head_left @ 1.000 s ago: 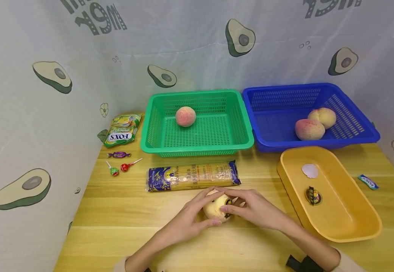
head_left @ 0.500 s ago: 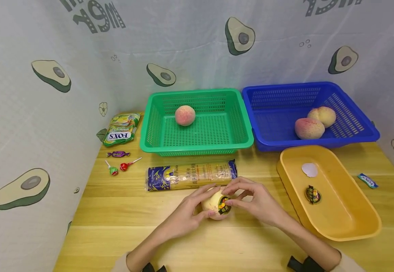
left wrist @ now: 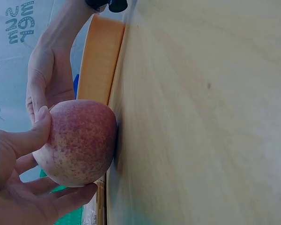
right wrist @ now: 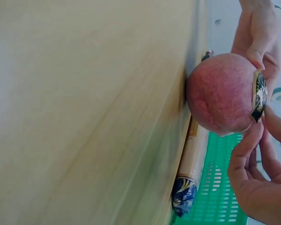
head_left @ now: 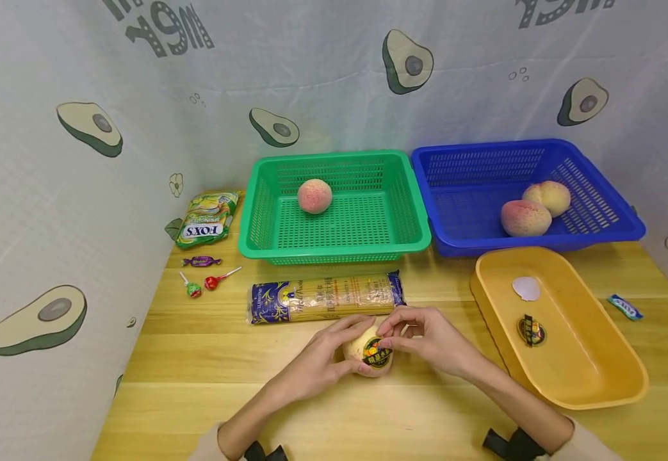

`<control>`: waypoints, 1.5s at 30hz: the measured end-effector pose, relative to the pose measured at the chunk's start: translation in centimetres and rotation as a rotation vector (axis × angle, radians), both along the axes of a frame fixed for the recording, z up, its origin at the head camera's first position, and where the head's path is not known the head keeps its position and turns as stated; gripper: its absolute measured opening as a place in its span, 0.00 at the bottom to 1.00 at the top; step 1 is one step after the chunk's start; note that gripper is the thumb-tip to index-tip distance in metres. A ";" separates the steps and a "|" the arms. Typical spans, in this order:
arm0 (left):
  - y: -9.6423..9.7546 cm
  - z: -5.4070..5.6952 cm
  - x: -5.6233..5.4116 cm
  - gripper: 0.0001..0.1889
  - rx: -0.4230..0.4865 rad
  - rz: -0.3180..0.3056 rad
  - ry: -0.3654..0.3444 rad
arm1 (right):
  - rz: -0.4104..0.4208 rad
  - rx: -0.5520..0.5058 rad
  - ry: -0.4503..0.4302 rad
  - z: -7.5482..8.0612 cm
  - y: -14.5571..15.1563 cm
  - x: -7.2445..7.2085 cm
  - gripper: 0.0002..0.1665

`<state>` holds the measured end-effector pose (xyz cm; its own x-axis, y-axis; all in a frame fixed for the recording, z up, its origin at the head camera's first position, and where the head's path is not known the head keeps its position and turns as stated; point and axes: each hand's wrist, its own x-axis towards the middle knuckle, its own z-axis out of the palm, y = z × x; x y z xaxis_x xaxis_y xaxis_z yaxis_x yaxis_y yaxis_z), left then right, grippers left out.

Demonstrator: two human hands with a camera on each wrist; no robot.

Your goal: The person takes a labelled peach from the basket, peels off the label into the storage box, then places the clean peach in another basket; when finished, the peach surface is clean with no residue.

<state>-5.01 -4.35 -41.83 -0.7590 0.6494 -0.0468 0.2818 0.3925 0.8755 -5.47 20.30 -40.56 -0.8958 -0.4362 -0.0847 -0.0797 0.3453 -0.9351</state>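
A: Rear row?
B: Green perforated plastic basket [head_left: 357, 224], one round pink peach [head_left: 314, 196] in it; just right, blue perforated plastic basket [head_left: 463, 208], two yellow-and-pink round peaches [head_left: 526, 218] inside.
A: Middle?
B: Long blue-ended pasta packet [head_left: 328, 298], before the green basket. Yellow oblong plastic tray [head_left: 576, 339], before the blue.
A: Left end?
B: Green-and-yellow sweet bag [head_left: 208, 219]; before it, purple wrapped sweet [head_left: 202, 261]; then green round lollipop [head_left: 193, 290] — red round lollipop [head_left: 211, 283] to its right.
A: Front?
B: Pale round peach [head_left: 354, 349], before the packet — between left hand [head_left: 313, 365] and right hand [head_left: 437, 339], black round sticker [head_left: 376, 353] on it.

curtained work area: avocado-print cloth [head_left: 334, 70], wooden table [head_left: 195, 358]
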 end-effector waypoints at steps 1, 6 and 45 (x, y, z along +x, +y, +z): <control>0.0 0.0 0.0 0.38 -0.002 0.001 0.004 | 0.007 -0.008 -0.009 0.0 0.0 0.0 0.06; 0.1 0.1 0.0 0.38 -0.014 0.005 0.010 | 0.041 -0.028 -0.072 0.2 0.2 -0.1 0.09; 0.2 0.5 -0.3 0.36 -0.066 -0.010 0.006 | -0.092 0.090 0.579 4.2 0.6 3.4 0.10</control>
